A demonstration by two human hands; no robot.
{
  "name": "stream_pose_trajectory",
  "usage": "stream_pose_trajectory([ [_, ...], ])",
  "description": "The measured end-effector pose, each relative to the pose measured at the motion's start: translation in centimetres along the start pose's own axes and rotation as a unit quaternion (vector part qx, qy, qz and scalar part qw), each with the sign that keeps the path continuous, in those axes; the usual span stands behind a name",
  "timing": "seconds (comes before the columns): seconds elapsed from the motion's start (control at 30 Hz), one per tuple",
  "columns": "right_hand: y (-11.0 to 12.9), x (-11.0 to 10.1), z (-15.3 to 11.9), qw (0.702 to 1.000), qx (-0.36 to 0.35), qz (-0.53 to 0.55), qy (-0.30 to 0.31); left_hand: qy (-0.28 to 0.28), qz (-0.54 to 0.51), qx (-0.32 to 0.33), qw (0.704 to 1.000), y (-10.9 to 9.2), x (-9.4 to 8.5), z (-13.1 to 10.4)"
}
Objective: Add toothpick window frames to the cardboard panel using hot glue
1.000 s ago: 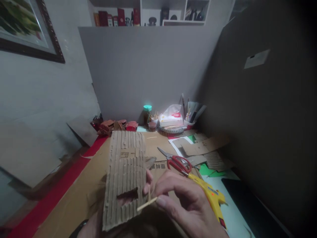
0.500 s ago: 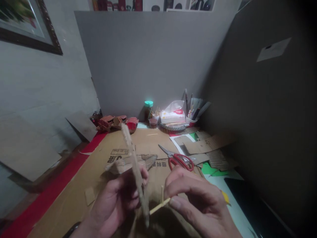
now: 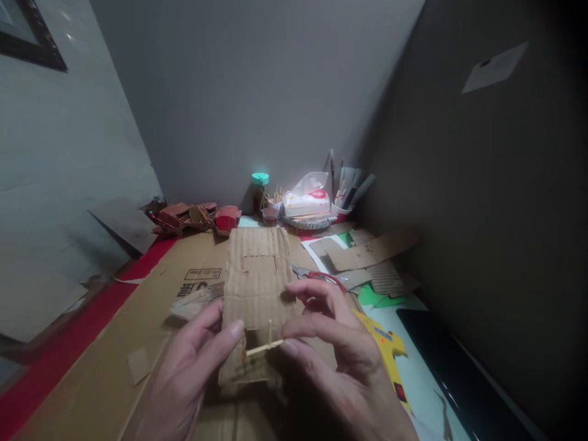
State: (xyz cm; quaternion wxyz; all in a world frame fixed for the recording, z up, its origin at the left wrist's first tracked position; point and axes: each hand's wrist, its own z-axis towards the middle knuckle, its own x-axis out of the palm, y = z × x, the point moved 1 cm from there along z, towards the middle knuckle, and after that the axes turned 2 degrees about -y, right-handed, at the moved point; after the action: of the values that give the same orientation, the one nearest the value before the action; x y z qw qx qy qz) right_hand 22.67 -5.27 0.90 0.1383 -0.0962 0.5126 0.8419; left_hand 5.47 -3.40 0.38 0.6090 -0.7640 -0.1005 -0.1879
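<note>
My left hand (image 3: 193,361) grips the left edge of a cardboard piece (image 3: 257,282), its thumb on the front face. This piece stands nearly upright towards me, with a cut flap outline in its upper part and a dark cut-out low down. Between thumb and fingertips, my right hand (image 3: 335,355) pinches a thin wooden stick (image 3: 264,349) that has a short upright stick joined to it. The stick's left end lies at the cut-out; whether it is fixed there I cannot tell. Behind the cardboard piece, red-handled scissors (image 3: 326,278) are partly hidden.
A yellow glue gun (image 3: 386,349) lies beside my right hand, near a black flat panel (image 3: 459,373). Cardboard scraps (image 3: 367,254) cover the right side. Along the back stand red cardboard pieces (image 3: 184,217), a green-lidded jar (image 3: 260,190), a tissue pack (image 3: 307,202) and a pen cup (image 3: 344,211).
The cardboard piece has turned from edge-on to showing its broad face. The view has tilted down, and my right hand still pinches the stick.
</note>
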Motion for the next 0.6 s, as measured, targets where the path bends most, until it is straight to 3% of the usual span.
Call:
stream_pose_trajectory([
  [0.33,-0.23,0.19,-0.3,0.998,-0.018,-0.056,-0.017,-0.035,-0.003,-0.029,0.999,0.04,0.07,-0.52],
  [0.6,-0.06,0.16,0.12,0.998,0.05,-0.027,0.031,-0.049,0.011,-0.041,0.998,-0.01,0.2,-0.68],
])
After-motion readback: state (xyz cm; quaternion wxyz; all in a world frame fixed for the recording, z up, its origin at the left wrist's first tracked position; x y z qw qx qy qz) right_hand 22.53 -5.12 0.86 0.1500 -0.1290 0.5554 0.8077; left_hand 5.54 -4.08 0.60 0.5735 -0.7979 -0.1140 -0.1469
